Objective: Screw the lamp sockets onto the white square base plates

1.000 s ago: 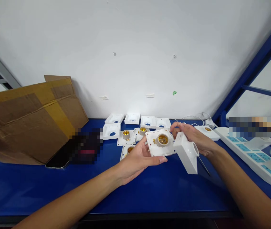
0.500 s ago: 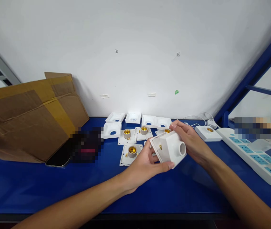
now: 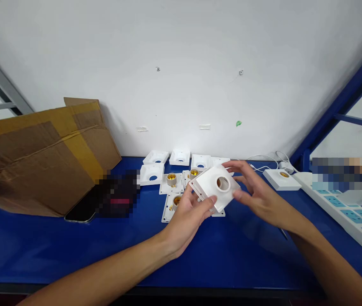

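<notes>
A square white lamp holder [image 3: 211, 176] is held tilted above the table, its round collar facing me. My left hand [image 3: 189, 216] is closed on its left and lower edge, thumb on the front face. My right hand [image 3: 257, 193] grips the right corner between thumb and fingers. Behind and below lie several white base plates [image 3: 168, 208] with brass-lined sockets [image 3: 171, 178], partly hidden by my hands. Beyond them rest several white square covers [image 3: 152, 174] with round holes.
On the left stand a cardboard box [image 3: 41, 170] and a phone [image 3: 79, 210] beside a blurred dark item. To the right are a finished-looking lamp holder [image 3: 281, 180], a white cable [image 3: 267, 159] and a long power strip [image 3: 337, 208]. A thin rod [image 3: 283, 233] lies by my right wrist.
The lamp holder's cover has turned so that its collar faces up toward me, and it sits flatter against the base. My right hand has shifted from the top to the right corner.
</notes>
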The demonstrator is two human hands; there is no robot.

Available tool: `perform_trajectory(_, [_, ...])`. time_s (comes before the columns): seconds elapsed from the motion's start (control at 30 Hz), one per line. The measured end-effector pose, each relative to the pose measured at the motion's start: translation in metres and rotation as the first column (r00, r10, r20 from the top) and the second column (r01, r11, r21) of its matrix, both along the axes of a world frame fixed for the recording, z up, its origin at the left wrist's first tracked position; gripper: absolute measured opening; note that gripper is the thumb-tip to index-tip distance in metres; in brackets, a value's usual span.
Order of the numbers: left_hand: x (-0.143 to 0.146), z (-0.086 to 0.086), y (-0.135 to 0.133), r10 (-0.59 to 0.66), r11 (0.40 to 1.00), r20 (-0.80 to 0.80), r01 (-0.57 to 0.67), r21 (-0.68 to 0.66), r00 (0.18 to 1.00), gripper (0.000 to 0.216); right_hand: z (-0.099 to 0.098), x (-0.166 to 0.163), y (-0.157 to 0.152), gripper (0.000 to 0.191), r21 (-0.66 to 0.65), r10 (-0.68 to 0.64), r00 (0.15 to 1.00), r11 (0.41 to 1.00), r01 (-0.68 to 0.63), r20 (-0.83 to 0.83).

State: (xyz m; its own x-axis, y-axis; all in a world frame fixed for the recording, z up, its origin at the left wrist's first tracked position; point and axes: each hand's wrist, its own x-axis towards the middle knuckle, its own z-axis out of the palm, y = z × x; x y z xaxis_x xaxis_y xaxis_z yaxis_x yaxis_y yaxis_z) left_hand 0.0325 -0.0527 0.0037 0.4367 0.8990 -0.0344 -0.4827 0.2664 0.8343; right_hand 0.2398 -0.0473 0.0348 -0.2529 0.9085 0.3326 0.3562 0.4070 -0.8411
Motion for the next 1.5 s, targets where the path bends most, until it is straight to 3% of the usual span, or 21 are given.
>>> perform_trajectory(0.1, [-0.001,0.001,-0.001,0.011,1.000,0.026,-0.011,0.013,1.000,0.064,-0.003,-0.003,-0.003,0.080,0.007,0.111,0.975,0.993,-0.114,0.190])
perform_trajectory(0.17, [-0.001,0.003,-0.003,-0.006,1.000,0.023,0.005,0.021,1.000,0.063,-0.007,-0.005,-0.002,0.084,0.007,0.114,0.969,0.993,-0.119,0.221])
perform_trajectory(0.27, [-0.002,0.005,-0.005,-0.046,0.998,0.067,0.043,0.053,0.997,0.060,-0.011,-0.003,0.002,0.081,-0.083,0.154,0.984,0.986,-0.147,0.091])
perform_trajectory(0.4, [-0.004,0.007,0.000,-0.072,0.993,0.059,0.067,0.093,0.996,0.051,-0.009,0.006,0.006,0.082,-0.176,0.289,0.948,0.934,-0.310,-0.135])
perform_trajectory(0.53, [-0.006,0.006,0.007,-0.057,0.995,0.029,0.055,0.082,0.998,0.069,-0.007,0.012,0.007,0.084,-0.222,0.352,0.915,0.893,-0.391,-0.195])
perform_trajectory(0.97, [-0.007,0.006,0.008,-0.059,0.983,-0.107,0.076,0.166,0.993,0.074,-0.003,0.012,0.006,0.073,-0.221,0.343,0.935,0.908,-0.355,-0.092])
perform_trajectory(1.5, [-0.007,0.002,0.008,-0.069,0.979,-0.120,0.091,0.184,0.990,0.076,-0.011,0.010,0.009,0.070,-0.137,0.315,0.946,0.936,-0.323,-0.077])
